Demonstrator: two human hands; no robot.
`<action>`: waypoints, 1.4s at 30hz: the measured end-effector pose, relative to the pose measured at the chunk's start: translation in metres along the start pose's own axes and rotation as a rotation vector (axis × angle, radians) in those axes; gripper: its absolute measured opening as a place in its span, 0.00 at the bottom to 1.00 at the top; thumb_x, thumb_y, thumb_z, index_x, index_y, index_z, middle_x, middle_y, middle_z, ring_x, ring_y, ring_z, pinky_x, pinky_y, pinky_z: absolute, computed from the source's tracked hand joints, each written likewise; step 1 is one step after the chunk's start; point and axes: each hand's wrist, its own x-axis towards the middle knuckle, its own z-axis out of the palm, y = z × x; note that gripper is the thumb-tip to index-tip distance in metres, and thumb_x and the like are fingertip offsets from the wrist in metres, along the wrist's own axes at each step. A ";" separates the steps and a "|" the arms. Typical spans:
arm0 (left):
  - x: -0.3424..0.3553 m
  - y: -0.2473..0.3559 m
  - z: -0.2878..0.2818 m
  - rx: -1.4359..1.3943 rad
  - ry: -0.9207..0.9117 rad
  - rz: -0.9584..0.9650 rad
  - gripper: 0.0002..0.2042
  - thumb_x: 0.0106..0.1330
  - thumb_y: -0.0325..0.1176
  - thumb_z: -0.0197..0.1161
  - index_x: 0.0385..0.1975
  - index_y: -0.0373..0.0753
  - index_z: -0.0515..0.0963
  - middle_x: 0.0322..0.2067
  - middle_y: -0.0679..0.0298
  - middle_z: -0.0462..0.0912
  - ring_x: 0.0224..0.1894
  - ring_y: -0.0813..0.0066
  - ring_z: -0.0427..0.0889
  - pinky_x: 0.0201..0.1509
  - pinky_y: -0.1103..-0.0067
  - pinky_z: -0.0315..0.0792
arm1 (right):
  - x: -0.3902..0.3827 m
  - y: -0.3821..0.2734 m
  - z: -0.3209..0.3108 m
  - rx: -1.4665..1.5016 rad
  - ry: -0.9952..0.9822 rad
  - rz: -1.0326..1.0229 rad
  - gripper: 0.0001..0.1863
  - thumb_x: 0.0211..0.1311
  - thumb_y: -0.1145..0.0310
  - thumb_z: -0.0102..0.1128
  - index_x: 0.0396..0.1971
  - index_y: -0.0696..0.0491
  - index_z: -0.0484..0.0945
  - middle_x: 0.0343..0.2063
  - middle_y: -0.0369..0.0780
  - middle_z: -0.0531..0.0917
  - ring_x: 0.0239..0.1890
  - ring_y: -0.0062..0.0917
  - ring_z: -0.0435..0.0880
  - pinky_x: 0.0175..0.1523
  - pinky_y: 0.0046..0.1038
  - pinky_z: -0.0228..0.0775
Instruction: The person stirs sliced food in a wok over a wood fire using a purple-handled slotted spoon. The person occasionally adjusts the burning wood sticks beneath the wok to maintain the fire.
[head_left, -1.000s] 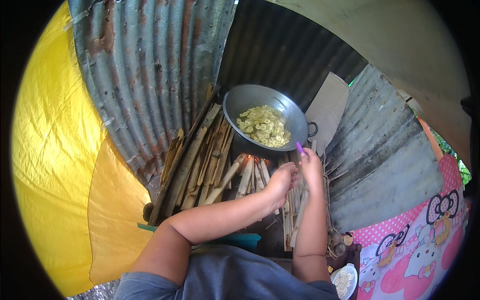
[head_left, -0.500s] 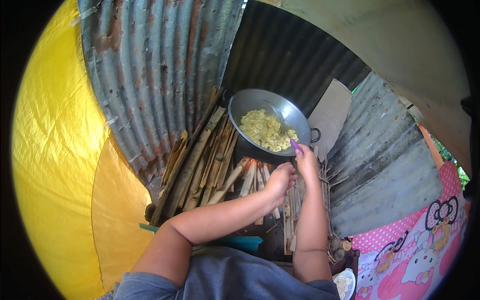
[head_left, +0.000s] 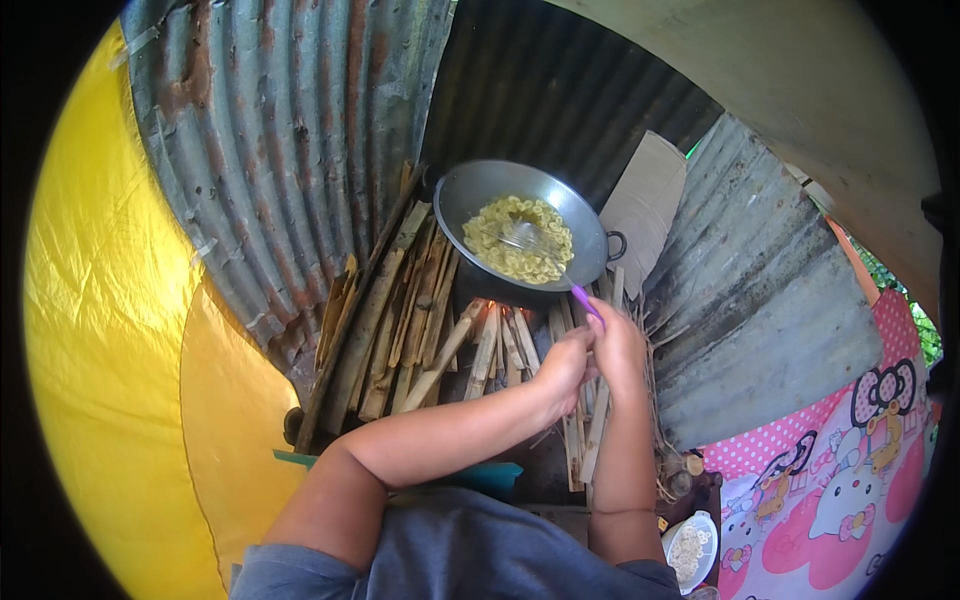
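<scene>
A wide grey metal wok (head_left: 590, 225) sits over a wood fire, with many pale yellow, ring-like slices (head_left: 490, 232) in liquid inside it. My right hand (head_left: 622, 350) is closed around the purple handle of a slotted spoon (head_left: 583, 297). Its blurred metal head lies among the slices near the wok's middle. Close against my right hand and wrist is my left hand (head_left: 565, 375), its fingers curled inward. Part of those fingers is hidden, and I cannot make out whether they hold anything.
Glowing fire (head_left: 490, 306) burns beneath the wok, with split firewood (head_left: 484, 352) feeding out toward me. More sticks (head_left: 395, 315) lean at the left. Corrugated metal sheets (head_left: 290, 130) and cardboard (head_left: 645, 205) surround the hearth. A white bowl (head_left: 708, 545) of pale pieces stands at lower right.
The spoon's head has moved left and up toward the wok's middle, showing more of its shaft. Both hands sit closer together. The whole view has shifted slightly, showing more of the white bowl.
</scene>
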 end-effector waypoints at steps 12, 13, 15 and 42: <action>0.007 0.003 0.001 -0.001 -0.009 0.041 0.19 0.70 0.37 0.46 0.58 0.37 0.61 0.47 0.62 0.71 0.45 0.72 0.73 0.50 0.75 0.66 | 0.000 -0.009 -0.012 -0.018 0.015 -0.069 0.14 0.61 0.66 0.55 0.45 0.51 0.80 0.37 0.47 0.82 0.40 0.42 0.81 0.45 0.36 0.72; 0.007 0.002 0.000 -0.026 0.043 0.025 0.19 0.70 0.36 0.46 0.58 0.37 0.61 0.47 0.62 0.71 0.45 0.71 0.73 0.50 0.75 0.67 | -0.002 -0.009 -0.010 -0.052 0.021 0.009 0.13 0.61 0.66 0.55 0.45 0.51 0.80 0.38 0.46 0.82 0.40 0.42 0.81 0.45 0.36 0.72; 0.007 0.001 -0.004 -0.065 0.135 -0.007 0.18 0.70 0.35 0.45 0.57 0.38 0.61 0.47 0.62 0.71 0.46 0.70 0.73 0.49 0.75 0.67 | -0.009 -0.006 -0.012 -0.071 0.004 0.106 0.13 0.61 0.67 0.55 0.45 0.50 0.80 0.38 0.46 0.82 0.40 0.41 0.81 0.45 0.36 0.72; 0.000 0.011 0.004 0.043 0.109 0.052 0.25 0.70 0.32 0.45 0.66 0.35 0.51 0.54 0.56 0.69 0.53 0.67 0.73 0.54 0.75 0.67 | 0.062 0.083 0.066 0.257 0.140 0.203 0.18 0.67 0.63 0.48 0.52 0.53 0.75 0.38 0.52 0.82 0.41 0.48 0.81 0.46 0.39 0.72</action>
